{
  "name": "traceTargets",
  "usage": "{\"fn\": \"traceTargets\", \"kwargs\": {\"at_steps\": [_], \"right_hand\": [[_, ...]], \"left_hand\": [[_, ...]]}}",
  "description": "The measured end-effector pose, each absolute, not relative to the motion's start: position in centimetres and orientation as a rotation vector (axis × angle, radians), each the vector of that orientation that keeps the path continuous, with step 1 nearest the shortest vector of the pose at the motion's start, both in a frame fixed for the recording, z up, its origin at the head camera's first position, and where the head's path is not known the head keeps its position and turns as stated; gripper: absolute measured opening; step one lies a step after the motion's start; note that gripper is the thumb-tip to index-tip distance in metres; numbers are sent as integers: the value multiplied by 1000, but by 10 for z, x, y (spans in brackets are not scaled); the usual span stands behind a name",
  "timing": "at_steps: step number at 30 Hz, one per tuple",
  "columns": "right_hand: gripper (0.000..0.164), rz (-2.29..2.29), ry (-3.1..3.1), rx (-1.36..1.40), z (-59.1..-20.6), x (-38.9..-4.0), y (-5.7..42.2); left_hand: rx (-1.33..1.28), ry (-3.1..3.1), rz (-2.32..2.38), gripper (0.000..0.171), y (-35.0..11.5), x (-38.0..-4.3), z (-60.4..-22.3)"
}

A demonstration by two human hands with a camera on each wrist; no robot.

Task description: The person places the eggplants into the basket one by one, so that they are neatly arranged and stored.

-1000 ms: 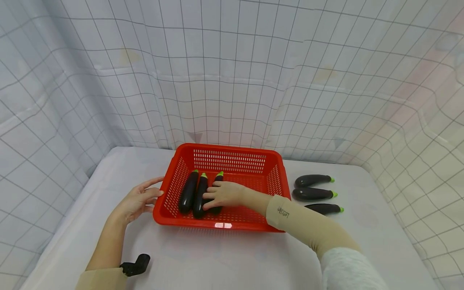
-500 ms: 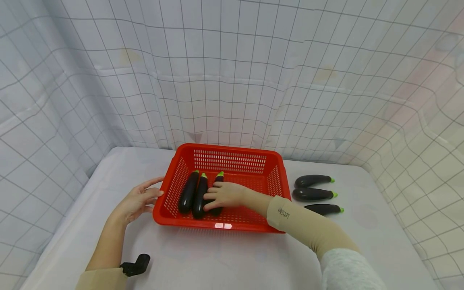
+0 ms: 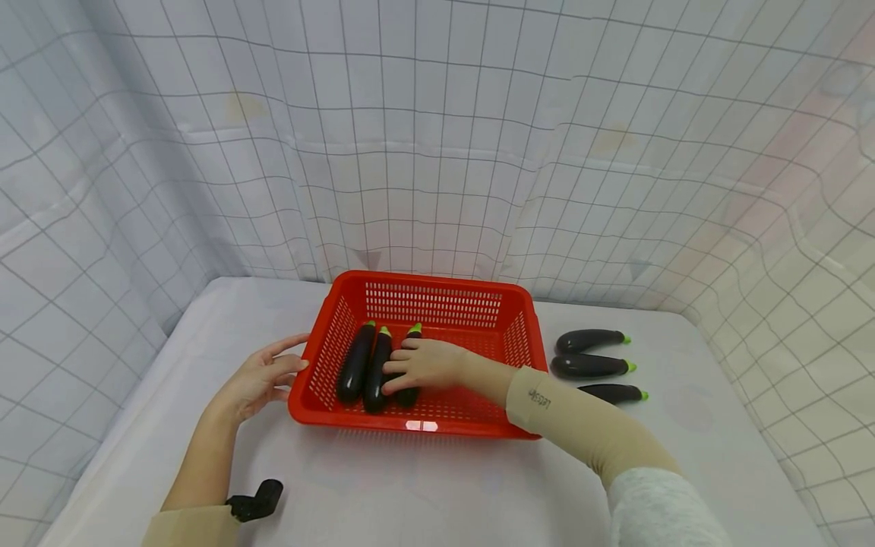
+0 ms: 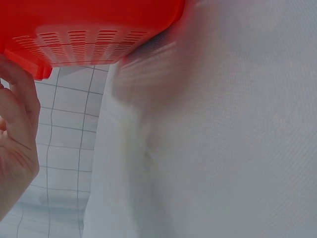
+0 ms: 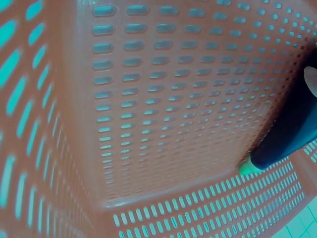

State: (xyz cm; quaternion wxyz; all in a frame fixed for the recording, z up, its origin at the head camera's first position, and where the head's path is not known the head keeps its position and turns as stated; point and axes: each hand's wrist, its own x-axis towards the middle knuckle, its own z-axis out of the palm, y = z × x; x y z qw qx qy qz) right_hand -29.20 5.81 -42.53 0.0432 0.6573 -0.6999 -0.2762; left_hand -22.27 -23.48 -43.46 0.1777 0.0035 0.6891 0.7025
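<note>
In the head view three dark purple eggplants lie side by side in the left half of a red plastic basket (image 3: 451, 431), green stems towards the back. These are the left eggplant (image 3: 355, 365), the middle eggplant (image 3: 378, 372) and the right eggplant (image 3: 410, 396). My right hand (image 3: 432, 365) lies across the right eggplant, fingers spread towards the middle one. A fingertip rests on a dark eggplant (image 5: 285, 131) in the right wrist view. My left hand (image 3: 256, 380) touches the basket's left rim from outside, fingers extended; its fingers (image 4: 22, 99) show at the rim in the left wrist view.
Several more eggplants lie on the white table right of the basket: a back eggplant (image 3: 591, 340), one in the middle (image 3: 591, 366) and a front eggplant (image 3: 618, 393), partly behind the right sleeve. A grid-patterned white curtain (image 3: 437, 152) hangs behind and at both sides.
My right hand has shifted very slightly to the right and back, uncovering more of the right eggplant's near end. My left hand and the basket stay put.
</note>
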Motion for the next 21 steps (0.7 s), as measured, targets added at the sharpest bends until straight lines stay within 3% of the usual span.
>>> {"fn": "traceTargets", "kwargs": {"at_steps": [21], "right_hand": [[50, -574, -2255, 1829, -356, -306, 77]], "left_hand": [[10, 1972, 1972, 57, -235, -223, -434]]}}
